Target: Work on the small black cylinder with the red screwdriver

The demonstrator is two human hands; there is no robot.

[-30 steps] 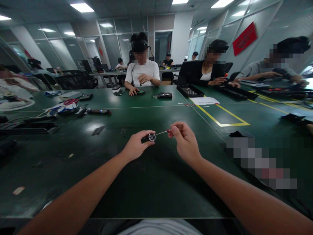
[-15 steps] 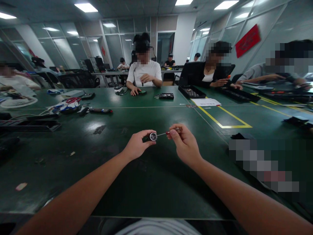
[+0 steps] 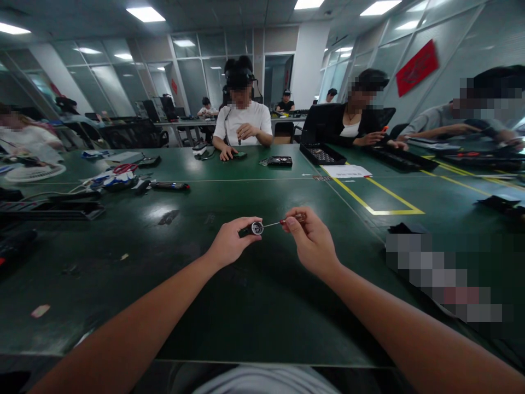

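Note:
Between the fingers and thumb of my left hand (image 3: 228, 241) is a small black cylinder (image 3: 257, 228). Its round end has a silver rim and faces right; its exact kind I cannot make out. My right hand (image 3: 312, 241) is closed around the reddish handle of a screwdriver (image 3: 272, 224). The thin metal shaft points left, and its tip meets the cylinder's rimmed end. Whether the tip sits inside a screw is too small to tell. Both hands are held above the green table (image 3: 262, 317).
Across the table a person in a white shirt (image 3: 243, 123) handles a small part. A black tray (image 3: 322, 154) stands near yellow tape lines (image 3: 396, 212). To the left lie red scissors (image 3: 125, 168), a pen-like tool (image 3: 170, 186) and a black rack (image 3: 53, 210).
The hands hold nearly the same pose, with the screwdriver still at the cylinder. The view has shifted slightly, so more of a dark, red-marked object shows at the left edge.

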